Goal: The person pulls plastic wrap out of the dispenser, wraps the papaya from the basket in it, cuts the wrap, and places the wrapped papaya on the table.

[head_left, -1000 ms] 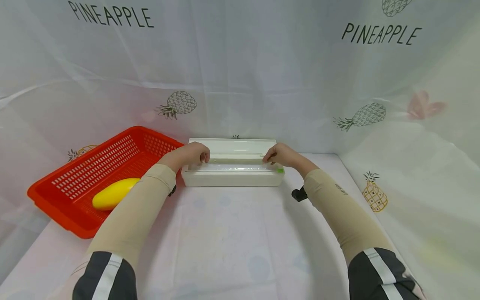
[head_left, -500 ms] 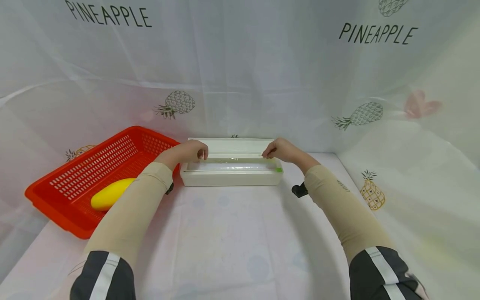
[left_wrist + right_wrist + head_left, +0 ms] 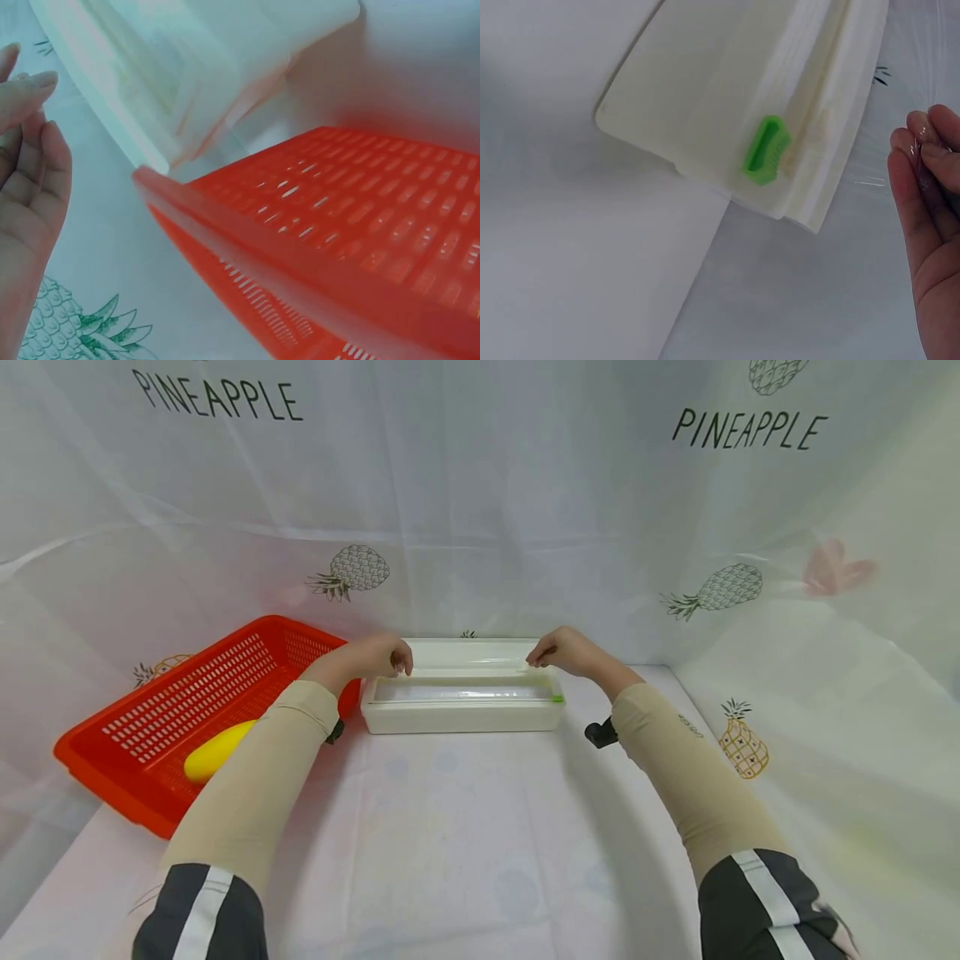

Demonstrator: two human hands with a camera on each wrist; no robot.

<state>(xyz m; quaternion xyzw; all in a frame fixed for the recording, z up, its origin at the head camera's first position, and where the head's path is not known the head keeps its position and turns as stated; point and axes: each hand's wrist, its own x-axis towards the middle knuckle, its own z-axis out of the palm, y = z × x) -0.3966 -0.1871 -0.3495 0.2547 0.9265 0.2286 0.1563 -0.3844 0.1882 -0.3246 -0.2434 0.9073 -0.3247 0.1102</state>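
the white box [image 3: 465, 720] lies between and below the hands, lid tipped back. the right hand [image 3: 572, 656] pinches clear film [image 3: 928, 52] in its fingertips above one end; the left hand [image 3: 367, 658], thumb and fingers drawn together above the other, seems to pinch it too, though the film is faint there. a red basket [image 3: 168, 706] stands just beside.

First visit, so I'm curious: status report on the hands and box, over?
Right hand pinching clear film; left hand seemingly too. White box open. Red basket beside left hand, possibly cramping it.
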